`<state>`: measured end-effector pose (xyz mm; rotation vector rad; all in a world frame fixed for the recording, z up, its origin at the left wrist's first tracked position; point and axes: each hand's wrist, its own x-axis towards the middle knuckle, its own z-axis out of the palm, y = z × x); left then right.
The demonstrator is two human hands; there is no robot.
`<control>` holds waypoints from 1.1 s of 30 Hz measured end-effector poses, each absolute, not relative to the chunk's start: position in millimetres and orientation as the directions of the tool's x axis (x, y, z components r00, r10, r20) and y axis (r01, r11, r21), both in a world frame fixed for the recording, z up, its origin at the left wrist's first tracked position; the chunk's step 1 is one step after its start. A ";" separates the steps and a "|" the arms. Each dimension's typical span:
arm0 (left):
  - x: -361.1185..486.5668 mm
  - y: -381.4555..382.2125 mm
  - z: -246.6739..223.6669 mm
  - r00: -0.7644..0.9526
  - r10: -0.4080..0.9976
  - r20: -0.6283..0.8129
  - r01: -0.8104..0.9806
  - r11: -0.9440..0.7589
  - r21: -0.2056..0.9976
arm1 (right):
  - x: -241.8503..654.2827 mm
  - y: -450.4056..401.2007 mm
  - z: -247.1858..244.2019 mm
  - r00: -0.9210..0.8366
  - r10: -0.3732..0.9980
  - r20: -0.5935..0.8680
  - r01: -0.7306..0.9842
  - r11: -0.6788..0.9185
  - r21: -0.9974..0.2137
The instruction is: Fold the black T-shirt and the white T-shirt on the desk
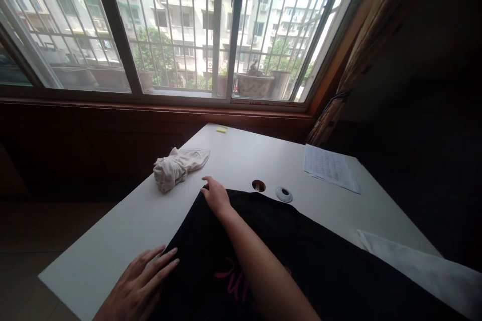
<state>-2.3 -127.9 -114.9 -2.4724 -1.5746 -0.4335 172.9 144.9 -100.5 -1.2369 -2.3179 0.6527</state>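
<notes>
A black cloth [196, 271] with pink lettering, likely a garment, lies spread over the white table [113, 241] and runs out of view at the bottom. At its near left edge rests my left hand [137, 281], fingers stretched out and lying on the fabric. My right hand [217, 196] reaches to the cloth's far left corner, with two fingertips showing apart and its other fingers hidden. My right forearm crosses over the cloth and covers part of the lettering. Just beyond my right hand sits a crumpled off-white cloth [175, 168].
Behind the cloth are a round cable hole [258, 185] and a grey ring cover [284, 194]. Printed sheets [331, 166] lie at the back right, a yellow sticky note [222, 130] at the far corner. A whitish sheet [422, 266] is at right. A barred window stands behind.
</notes>
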 end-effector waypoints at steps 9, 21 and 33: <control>4.2 -120.0 -91.7 0.463 0.839 0.288 0.850 -0.512 0.126 | 185.2 136.0 -104.1 -0.548 0.791 0.272 0.680 0.611 -0.404; 57.7 20.8 -111.0 0.424 0.888 0.177 0.878 -0.451 0.160 | 268.9 112.0 -95.9 -0.617 0.706 0.347 0.597 0.708 -0.378; 73.9 67.1 -133.8 0.340 0.915 0.218 0.927 -0.364 0.084 | 449.3 -6.2 -87.9 -0.606 0.781 0.153 0.729 0.622 -0.287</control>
